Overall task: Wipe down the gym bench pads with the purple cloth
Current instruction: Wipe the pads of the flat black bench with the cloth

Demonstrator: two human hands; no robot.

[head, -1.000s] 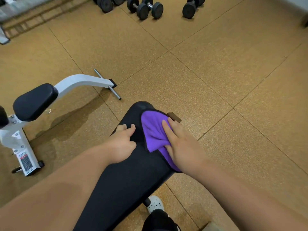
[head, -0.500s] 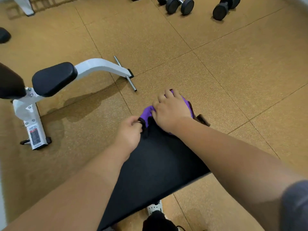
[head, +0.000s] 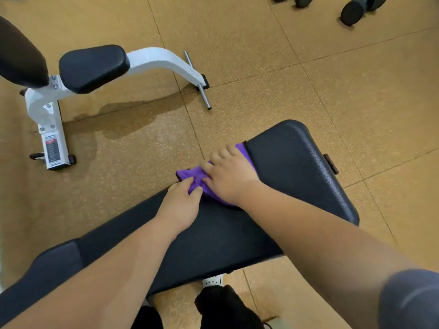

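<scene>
**Item: purple cloth** (head: 190, 176). Small soft textile with a fleecy nap, probably microfibre. It lies bunched on the far long edge of the black bench pad (head: 297, 176), towards the pad's rounded end. Part of it spills over that edge and part is hidden under a palm.

**Handling, as judged.** Light and wholly limp, so it has no shape of its own and creases wherever it is pushed. It is not fragile. On the pad's pebbled vinyl it should slide readily under pressure but ruck up if driven from one corner only. The pad itself looks firm, smooth-skinned and fixed in place.

**Hold points.** A flat palm over the middle of the cloth suits wiping. A pinch on a loose fold suits spreading it out or moving it. The overhanging portion is likely to slip off if nothing pins it.

**Hands.**
- The right hand (head: 229, 178) lies flat on the cloth with fingers extended and slightly spread, pressing it to the pad edge and gripping nothing.
- The left hand (head: 179, 206) has its fingers curled, and thumb and forefinger pinch the near bunched fold.

**Surroundings.** A second bench (head: 152, 59) with a white frame stands well apart on the floor (head: 237, 43). Dumbbells (head: 354, 9) sit at the far edge of view.
</scene>
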